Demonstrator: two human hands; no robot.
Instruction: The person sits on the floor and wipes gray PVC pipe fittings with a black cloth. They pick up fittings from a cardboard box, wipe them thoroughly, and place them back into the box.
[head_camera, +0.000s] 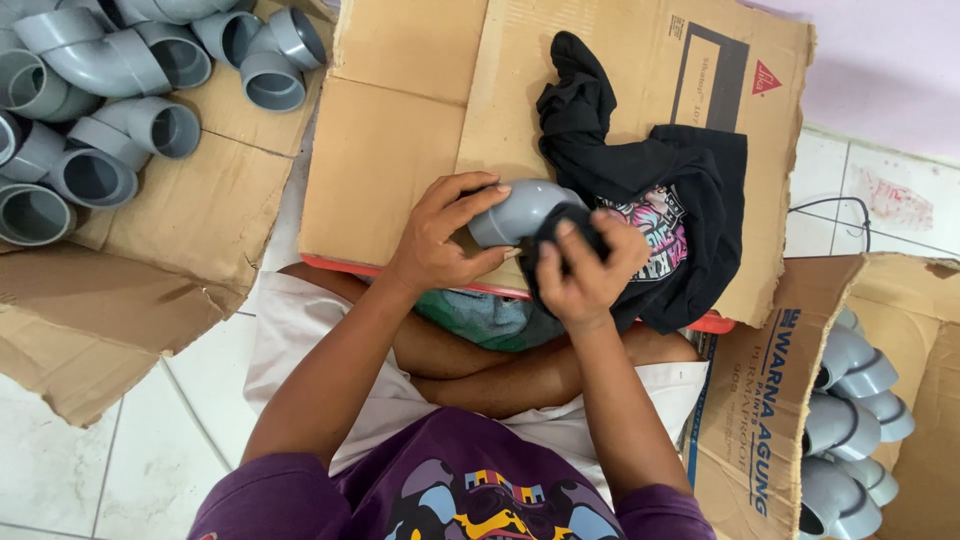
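Here the grey pipe elbow (520, 208) sits in mid-air just above a flattened cardboard sheet (400, 150) laid over the person's crossed legs, held between both hands. The left hand (440, 235) has its grip closed around the elbow's rounded end, thumb below and fingers curled over the top. The right hand (590, 268) is clenched on a bunched part of the black cloth (690, 200), pressing it against the elbow's open mouth; the rest of the cloth trails away over the cardboard. As a judgement, the smooth curved plastic could twist or slip out of the left hand if the cloth is pushed hard, since only the fingertips bear on it, and the trailing cloth could snag or drag across the sheet. Both forearms reach forward from the body and converge, wrists bent slightly inward, elbows wide. A heap of grey pipe elbows (100, 90) lies on cardboard to the left, and more fill an open carton (760, 400) at right.
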